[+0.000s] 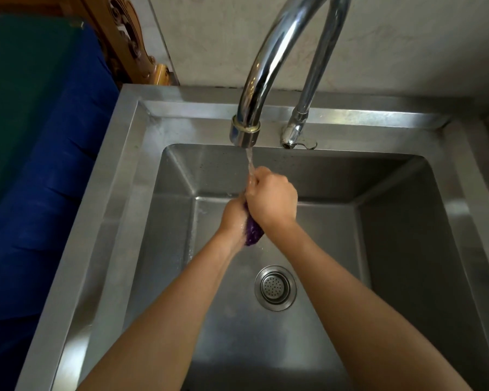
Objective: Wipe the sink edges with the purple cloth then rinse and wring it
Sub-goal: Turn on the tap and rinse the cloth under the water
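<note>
Both my hands are over the steel sink (pixel 116 193), squeezed together around the purple cloth (pixel 252 231). Only a small bunched end of the cloth shows between the palms, below my right hand. My left hand (pixel 233 218) grips it from the left and lower down. My right hand (pixel 271 197) is closed over it from above. A thin stream of water (pixel 249 162) runs from the tap spout (pixel 244 131) onto the knuckles of my right hand and the cloth.
The curved chrome tap (pixel 277 46) arches high over the basin, with its lever base (pixel 294 135) on the back ledge. The round drain strainer (pixel 275 287) lies in the basin floor below my arms. Blue and green fabric (pixel 40 165) lies left of the sink.
</note>
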Available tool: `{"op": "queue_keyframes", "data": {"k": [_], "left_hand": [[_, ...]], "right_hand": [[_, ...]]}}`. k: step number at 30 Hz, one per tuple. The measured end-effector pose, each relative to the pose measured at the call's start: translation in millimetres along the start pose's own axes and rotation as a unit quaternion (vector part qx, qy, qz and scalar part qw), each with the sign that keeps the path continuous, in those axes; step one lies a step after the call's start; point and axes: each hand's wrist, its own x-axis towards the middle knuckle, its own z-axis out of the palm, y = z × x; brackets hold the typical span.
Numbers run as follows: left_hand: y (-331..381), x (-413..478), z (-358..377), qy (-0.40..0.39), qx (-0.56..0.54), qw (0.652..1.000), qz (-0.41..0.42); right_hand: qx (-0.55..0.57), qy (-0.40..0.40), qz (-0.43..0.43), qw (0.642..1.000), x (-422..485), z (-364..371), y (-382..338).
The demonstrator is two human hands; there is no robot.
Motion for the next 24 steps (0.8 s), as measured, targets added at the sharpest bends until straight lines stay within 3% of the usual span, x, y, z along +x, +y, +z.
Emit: {"op": "queue_keyframes", "data": {"k": [3, 5, 8, 11, 14, 18, 22, 24], "left_hand": [[-1, 10, -6, 0.05, 0.045, 0.998, 0.019], [2, 8, -8, 0.091, 0.129, 0.983, 0.096], [4, 12, -14, 0.083, 0.148, 0.974, 0.153], [13, 26, -19, 0.111, 0.1, 0.983, 0.107], [16, 28, -19, 0.046, 0.004, 0.998, 0.036], [19, 14, -4, -0.019, -0.044, 0.999, -0.007], [12, 15, -2, 0.017, -0.096, 0.995, -0.028], [10, 11, -7, 0.031, -0.029, 0.999, -0.001]], "right_hand": [[0.033, 0.016, 0.005, 0.999, 11, 5, 10], [0.042, 0.027, 0.009, 0.999, 17, 8, 17], [0.055, -0.014, 0.015, 0.998, 17, 3, 29], [0.05, -0.053, -0.039, 0.997, -10, -3, 24], [0.019, -0.053, -0.083, 0.995, -35, 0, -1], [-0.005, 0.01, -0.025, 1.0, -10, 2, -13], [0.008, 0.002, 0.001, 1.0, 13, 2, -2], [0.028, -0.007, -0.005, 1.0, 15, 6, 5]]}}
